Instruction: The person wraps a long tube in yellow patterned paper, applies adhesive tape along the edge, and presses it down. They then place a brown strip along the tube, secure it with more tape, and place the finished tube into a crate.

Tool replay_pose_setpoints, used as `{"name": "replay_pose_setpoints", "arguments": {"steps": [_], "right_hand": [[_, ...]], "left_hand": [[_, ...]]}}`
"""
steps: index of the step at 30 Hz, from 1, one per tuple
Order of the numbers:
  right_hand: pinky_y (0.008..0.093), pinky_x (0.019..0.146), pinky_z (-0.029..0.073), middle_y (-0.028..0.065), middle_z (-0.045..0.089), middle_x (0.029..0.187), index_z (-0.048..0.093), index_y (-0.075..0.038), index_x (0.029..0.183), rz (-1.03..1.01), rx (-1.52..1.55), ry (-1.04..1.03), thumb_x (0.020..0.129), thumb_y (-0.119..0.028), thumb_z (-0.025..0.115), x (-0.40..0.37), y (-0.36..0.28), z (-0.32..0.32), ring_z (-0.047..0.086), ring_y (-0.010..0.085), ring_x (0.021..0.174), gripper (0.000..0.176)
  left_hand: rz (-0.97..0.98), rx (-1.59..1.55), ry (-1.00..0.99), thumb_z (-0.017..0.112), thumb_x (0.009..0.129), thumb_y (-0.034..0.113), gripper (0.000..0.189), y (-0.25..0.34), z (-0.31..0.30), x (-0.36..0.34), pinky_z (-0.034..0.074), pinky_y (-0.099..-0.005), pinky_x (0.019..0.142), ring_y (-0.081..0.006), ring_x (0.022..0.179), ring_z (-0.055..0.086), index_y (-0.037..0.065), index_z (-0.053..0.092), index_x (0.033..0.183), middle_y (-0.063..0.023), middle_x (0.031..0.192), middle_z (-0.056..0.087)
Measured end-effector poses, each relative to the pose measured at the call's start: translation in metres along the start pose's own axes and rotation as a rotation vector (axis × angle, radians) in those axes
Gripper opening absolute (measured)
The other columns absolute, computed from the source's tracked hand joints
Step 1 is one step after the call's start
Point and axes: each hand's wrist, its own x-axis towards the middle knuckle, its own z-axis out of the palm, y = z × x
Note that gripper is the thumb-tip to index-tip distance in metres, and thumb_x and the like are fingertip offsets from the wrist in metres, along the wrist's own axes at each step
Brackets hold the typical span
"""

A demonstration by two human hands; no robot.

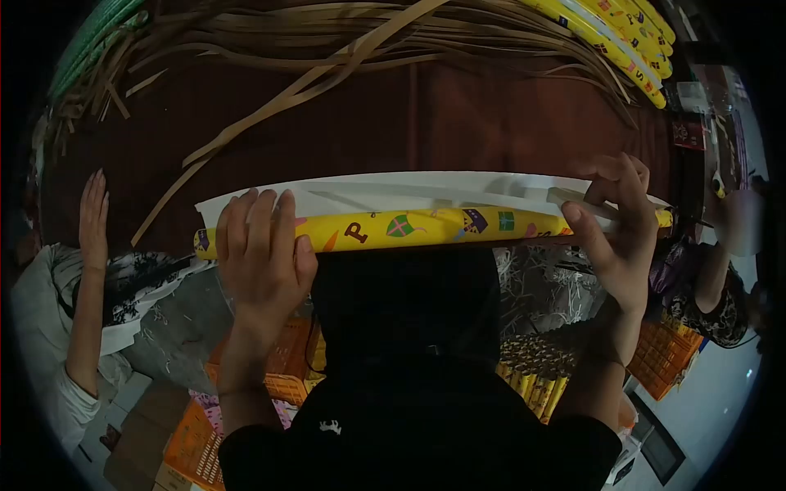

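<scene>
A sheet of wrapping paper, yellow with printed letters and small pictures, is partly rolled into a long tube [426, 225] lying crosswise in front of me. Its white underside [368, 190] shows as a strip along the far side. My left hand [266, 250] lies over the left part of the tube, fingers bent across it and thumb along the near side. Near the right end, my right hand [618, 217] is arched over the paper, thumb at the tube and fingers apart from it. The tube's right end passes behind that hand.
Long brown strips [344, 49] lie across the far side of the dark red table [344, 127]. Finished yellow rolls [622, 49] sit at the far right, green ones [90, 41] far left. Another person's hand [94, 213] rests at the left. Orange crates [192, 446] stand below.
</scene>
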Motion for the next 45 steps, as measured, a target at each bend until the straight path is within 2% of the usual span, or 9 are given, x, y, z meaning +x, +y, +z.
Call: {"name": "replay_pose_setpoints", "arguments": {"steps": [2, 10, 12, 16, 22, 25, 33, 36, 45], "right_hand": [[0.0354, 0.093, 0.028, 0.001, 0.058, 0.06, 0.064, -0.002, 0.105, 0.051, 0.068, -0.072, 0.075, -0.033, 0.078, -0.001, -0.008, -0.001, 0.045, 0.0131, 0.069, 0.045], [0.0366, 0.091, 0.028, 0.0024, 0.059, 0.064, 0.063, -0.005, 0.104, 0.003, 0.126, -0.095, 0.074, -0.025, 0.076, -0.01, 0.021, -0.011, 0.046, 0.0141, 0.07, 0.038], [0.0376, 0.09, 0.029, 0.0021, 0.059, 0.065, 0.063, -0.006, 0.104, -0.039, -0.236, 0.0, 0.072, -0.02, 0.077, -0.011, 0.019, -0.005, 0.047, 0.0172, 0.071, 0.038], [0.0399, 0.091, 0.03, -0.0001, 0.061, 0.064, 0.063, -0.008, 0.104, -0.122, -0.53, 0.114, 0.075, -0.025, 0.08, -0.018, 0.026, 0.006, 0.052, 0.0204, 0.076, 0.038], [0.0396, 0.089, 0.029, -0.0042, 0.06, 0.059, 0.063, -0.012, 0.103, -0.125, -0.503, 0.122, 0.078, -0.032, 0.079, -0.027, 0.033, 0.026, 0.053, 0.0162, 0.074, 0.036], [0.0368, 0.083, 0.034, -0.0007, 0.053, 0.067, 0.064, -0.008, 0.1, -0.177, -0.502, 0.153, 0.068, -0.02, 0.084, -0.026, 0.033, 0.031, 0.052, 0.0171, 0.07, 0.04], [0.0425, 0.093, 0.035, -0.0003, 0.054, 0.064, 0.064, -0.009, 0.103, -0.113, -0.547, 0.13, 0.072, -0.029, 0.083, -0.022, 0.034, 0.038, 0.058, 0.0194, 0.068, 0.042], [0.0391, 0.086, 0.029, -0.004, 0.056, 0.057, 0.06, -0.012, 0.104, -0.131, -0.531, 0.138, 0.078, -0.032, 0.078, -0.021, 0.037, 0.039, 0.05, 0.0156, 0.071, 0.037], [0.0412, 0.086, 0.032, -0.0033, 0.056, 0.061, 0.057, -0.011, 0.107, -0.144, -0.568, 0.12, 0.076, -0.023, 0.078, -0.019, 0.031, 0.039, 0.051, 0.017, 0.074, 0.039]], "left_hand": [[0.002, -0.104, 0.08, 0.049, 0.089, 0.022, 0.039, 0.001, 0.004, -0.002, 0.044, -0.0441, 0.1, -0.0307, 0.119, 0.047, 0.008, 0.061, 0.124, -0.0116, 0.129, 0.05], [-0.017, -0.092, 0.002, 0.044, 0.09, 0.023, 0.04, 0.02, -0.008, 0.009, 0.047, -0.0448, 0.092, -0.0301, 0.112, 0.052, 0.009, 0.063, 0.122, -0.012, 0.123, 0.053], [-0.024, -0.109, -0.013, 0.044, 0.09, 0.024, 0.04, 0.021, -0.011, 0.011, 0.047, -0.045, 0.091, -0.0303, 0.111, 0.053, 0.01, 0.063, 0.122, -0.012, 0.122, 0.054], [-0.053, -0.087, -0.042, 0.042, 0.092, 0.026, 0.04, 0.029, -0.012, 0.016, 0.048, -0.0446, 0.087, -0.031, 0.105, 0.057, 0.01, 0.064, 0.121, -0.0122, 0.117, 0.057], [-0.042, -0.042, -0.054, 0.031, 0.097, 0.03, 0.046, 0.025, -0.017, 0.005, 0.049, -0.0431, 0.084, -0.0318, 0.103, 0.058, 0.009, 0.066, 0.118, -0.0133, 0.117, 0.059], [-0.059, -0.057, -0.089, 0.029, 0.098, 0.03, 0.048, 0.024, -0.019, 0.005, 0.05, -0.0426, 0.084, -0.0316, 0.103, 0.058, 0.009, 0.067, 0.118, -0.0136, 0.118, 0.059], [-0.027, -0.043, -0.052, 0.026, 0.098, 0.03, 0.051, 0.017, -0.013, 0.001, 0.051, -0.042, 0.084, -0.0317, 0.105, 0.059, 0.007, 0.066, 0.121, -0.0153, 0.117, 0.061], [-0.031, -0.056, -0.046, 0.026, 0.099, 0.031, 0.051, 0.017, -0.012, 0.0, 0.052, -0.0424, 0.085, -0.0313, 0.105, 0.06, 0.007, 0.066, 0.121, -0.0152, 0.118, 0.061], [-0.041, -0.051, -0.046, 0.023, 0.102, 0.034, 0.054, 0.018, -0.013, -0.001, 0.05, -0.0426, 0.085, -0.0312, 0.107, 0.059, 0.008, 0.066, 0.122, -0.0147, 0.118, 0.06]]}}
